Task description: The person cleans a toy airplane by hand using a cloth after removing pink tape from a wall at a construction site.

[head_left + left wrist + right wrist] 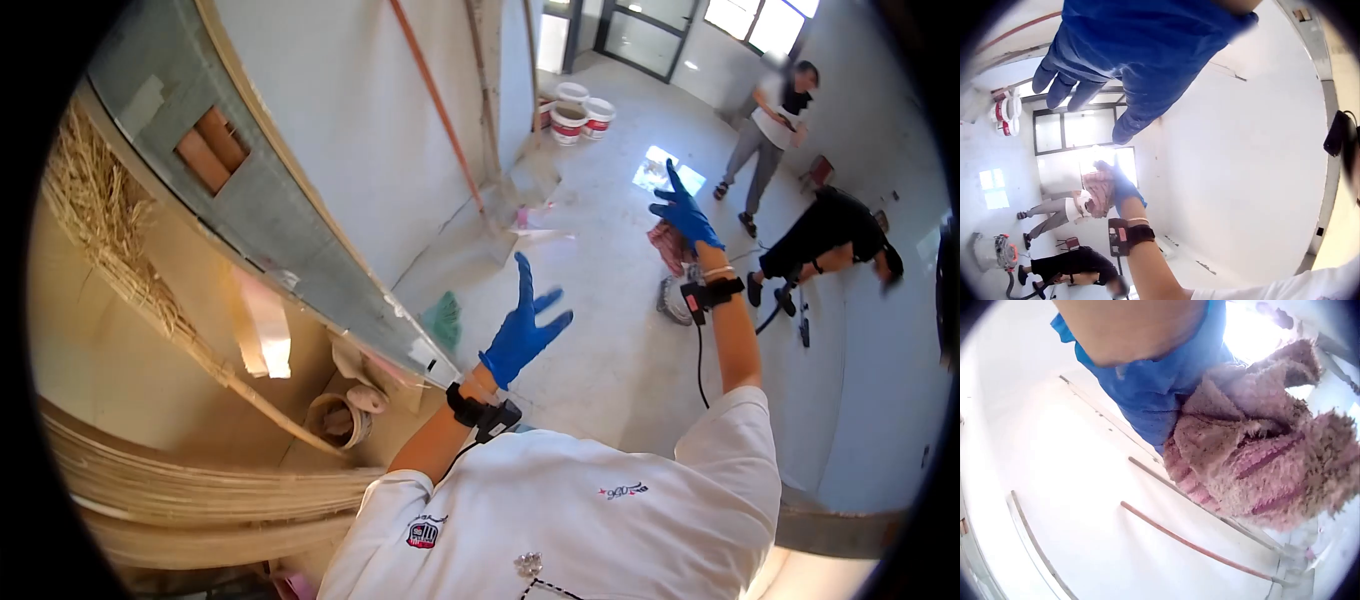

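My left hand (pixel 525 338), in a blue glove, is held out over the floor with its fingers spread and nothing in them. In the left wrist view its gloved fingers reach out straight from the palm. My right hand (pixel 688 215), also blue-gloved, is raised farther forward and to the right, with some fingers extended. It holds a worn pink towel-like rag (pixel 1254 456), bunched at the palm and hanging down. The rag's frayed, dirty pile fills much of the right wrist view, where most of the right fingers are hidden.
A canister vacuum cleaner (pixel 994 253) stands on the floor (pixel 590 370). One person (pixel 770 125) stands at the back right; another, in black (pixel 825 235), bends over nearby. White buckets (pixel 570 122) stand far back. At left are a window frame (pixel 290 190) and a straw broom (pixel 130 255).
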Demonstrator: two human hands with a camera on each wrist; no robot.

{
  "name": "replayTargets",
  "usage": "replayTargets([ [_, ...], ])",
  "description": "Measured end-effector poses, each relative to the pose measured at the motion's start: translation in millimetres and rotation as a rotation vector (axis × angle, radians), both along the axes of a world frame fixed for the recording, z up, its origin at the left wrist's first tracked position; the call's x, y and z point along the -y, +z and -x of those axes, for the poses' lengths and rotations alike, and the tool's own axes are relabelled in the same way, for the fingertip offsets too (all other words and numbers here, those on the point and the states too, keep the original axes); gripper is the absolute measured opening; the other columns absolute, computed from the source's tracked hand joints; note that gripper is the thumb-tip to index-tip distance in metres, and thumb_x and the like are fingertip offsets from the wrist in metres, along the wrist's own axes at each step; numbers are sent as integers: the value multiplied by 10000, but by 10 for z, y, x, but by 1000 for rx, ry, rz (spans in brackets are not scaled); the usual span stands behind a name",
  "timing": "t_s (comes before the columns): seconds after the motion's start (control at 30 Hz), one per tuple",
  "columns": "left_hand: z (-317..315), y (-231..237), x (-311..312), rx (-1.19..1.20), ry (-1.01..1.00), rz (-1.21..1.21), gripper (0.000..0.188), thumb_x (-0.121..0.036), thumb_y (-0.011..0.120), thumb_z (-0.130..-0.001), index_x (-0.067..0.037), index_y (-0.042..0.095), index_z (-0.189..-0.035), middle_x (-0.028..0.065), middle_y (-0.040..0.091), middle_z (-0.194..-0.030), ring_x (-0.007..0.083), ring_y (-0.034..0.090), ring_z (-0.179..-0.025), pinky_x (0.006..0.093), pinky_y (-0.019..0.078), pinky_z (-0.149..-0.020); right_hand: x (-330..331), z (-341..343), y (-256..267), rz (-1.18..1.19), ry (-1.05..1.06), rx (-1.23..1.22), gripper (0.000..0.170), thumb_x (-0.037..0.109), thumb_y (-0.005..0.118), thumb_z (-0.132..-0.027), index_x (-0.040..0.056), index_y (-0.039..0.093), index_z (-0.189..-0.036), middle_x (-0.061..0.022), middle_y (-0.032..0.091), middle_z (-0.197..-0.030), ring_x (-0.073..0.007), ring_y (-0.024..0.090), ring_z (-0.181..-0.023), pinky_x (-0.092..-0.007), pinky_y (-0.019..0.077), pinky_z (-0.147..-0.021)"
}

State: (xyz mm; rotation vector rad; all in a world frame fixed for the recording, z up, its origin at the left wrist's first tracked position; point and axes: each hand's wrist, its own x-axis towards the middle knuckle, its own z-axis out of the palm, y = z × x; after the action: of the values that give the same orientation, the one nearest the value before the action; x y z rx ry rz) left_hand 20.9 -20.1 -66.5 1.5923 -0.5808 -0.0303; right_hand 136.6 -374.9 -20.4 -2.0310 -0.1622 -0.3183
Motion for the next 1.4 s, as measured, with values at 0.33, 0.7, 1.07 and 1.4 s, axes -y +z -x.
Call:
replayTargets([
  [0.33,940,-1695,-1333,-646,-36,-179,875,-315,602,-851,29,9,-1394,188,513,-1232,256,457,-1188,313,337,-1003,-154,97,-1222,-290,-281,-421,361,63,541,-836,30,530,-1195,-100,619,-1011,-180,593,-836,-286,480,-746],
  [0.7,1263,-1947,-1939,-1016,744,415,634,-444,295,-940,7,240,-1382,102,267,-1438,184,214,-1339,314,112,-1093,-206,634,-3966,-157,33,-1075,197,199,555,-824,19,614,-773,-124,625,-703,-228,586,-602,-357,475,-539],
  [1.07,181,-3629,-2197,-964,1103,-99,1005,-523,646,-725,102,170,-1351,274,357,-1333,323,408,-1218,362,331,-999,-564,2549,-3219,-13,-364,-1187,174,140,578,-784,18,608,-665,-118,614,-621,-241,603,-551,-362,472,-498],
  [1.4,742,-3802,-2881,-942,910,372,157,-105,445,-856,-95,541,-732,-30,433,-661,97,389,-581,286,328,-495,-876,4677,-3607,446,-600,-1116,217,202,582,-714,-2,655,-695,-188,637,-686,-289,642,-638,-382,478,-563],
])
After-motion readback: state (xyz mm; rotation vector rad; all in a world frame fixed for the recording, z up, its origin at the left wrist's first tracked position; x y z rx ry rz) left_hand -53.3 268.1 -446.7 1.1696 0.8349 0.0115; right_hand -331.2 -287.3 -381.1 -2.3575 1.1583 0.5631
